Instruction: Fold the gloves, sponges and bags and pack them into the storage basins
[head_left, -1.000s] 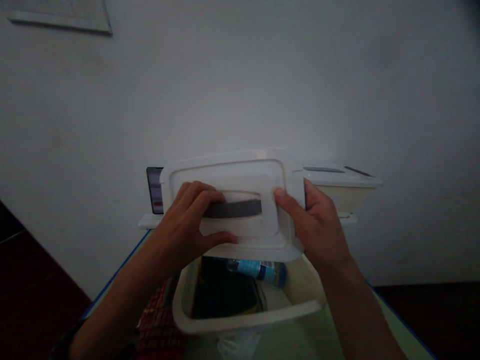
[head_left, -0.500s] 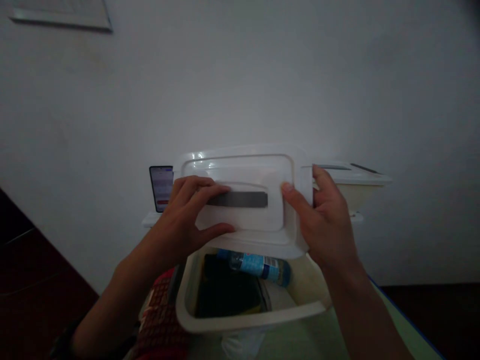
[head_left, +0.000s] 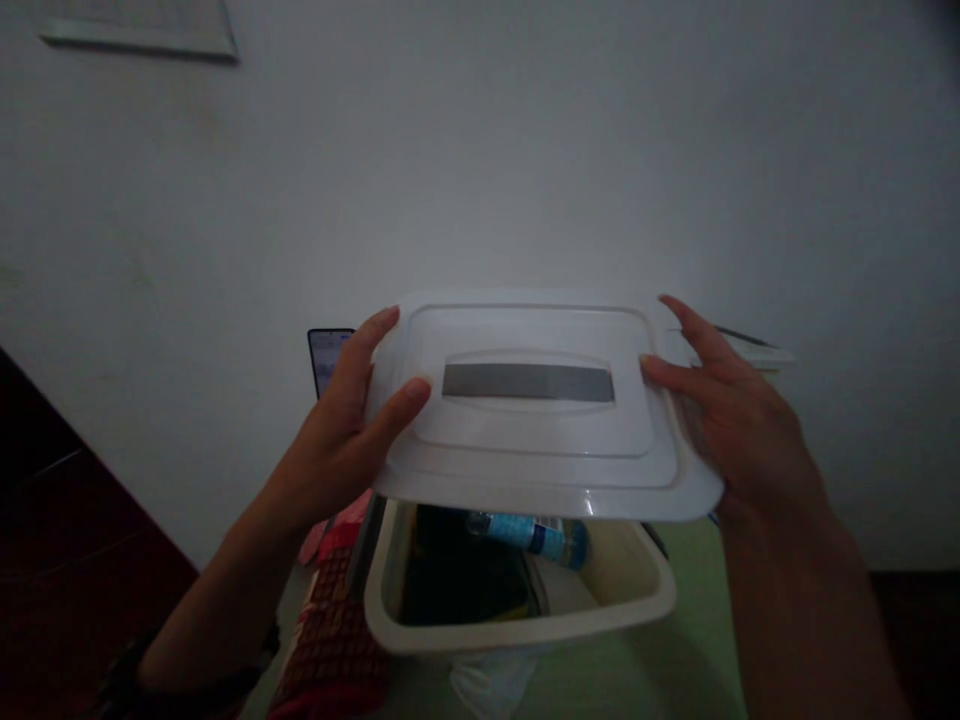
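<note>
While left hand [head_left: 352,400] and right hand [head_left: 742,405] clamp its ends, the white lid [head_left: 529,432] lies long-axis crosswise above the open storage box [head_left: 517,632].

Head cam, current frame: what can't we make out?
All in the head view:
- Far inside of the open box: hidden by the lid.
- Bottle: upper edge covered by the lid.
- Phone: lower part behind the left hand; screen text too small.
- Back box: mostly behind the lid and right hand.
- Wall frame: cut off by the top edge.
</note>
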